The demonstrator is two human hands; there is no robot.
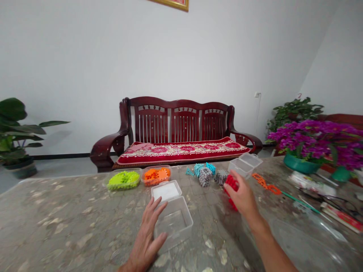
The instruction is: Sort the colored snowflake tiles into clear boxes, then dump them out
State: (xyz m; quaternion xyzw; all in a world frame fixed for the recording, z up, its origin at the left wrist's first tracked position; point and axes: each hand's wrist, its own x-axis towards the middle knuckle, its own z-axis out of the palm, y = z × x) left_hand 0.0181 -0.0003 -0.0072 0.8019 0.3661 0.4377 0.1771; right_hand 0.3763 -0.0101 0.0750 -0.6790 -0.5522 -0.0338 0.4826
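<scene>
My right hand (241, 194) is closed around a bundle of red toothed plastic pieces (231, 187), just above the table. My left hand (150, 230) has its fingers spread at the left side of a clear plastic box (181, 226); whether it touches the box I cannot tell. The box's hinged lid (166, 191) is flipped back, and no pieces show inside. Beyond my right hand stand stacks of grey pieces (205, 176), dark grey pieces (220, 176) and blue pieces (199, 169).
Clear tubs of yellow-green pieces (124, 179) and orange pieces (157, 175) stand at the back left. Another open clear box (244, 164) is at the back right. Orange linked pieces (266, 184), eyeglasses (329, 198) and a purple flower pot (302, 163) occupy the right side.
</scene>
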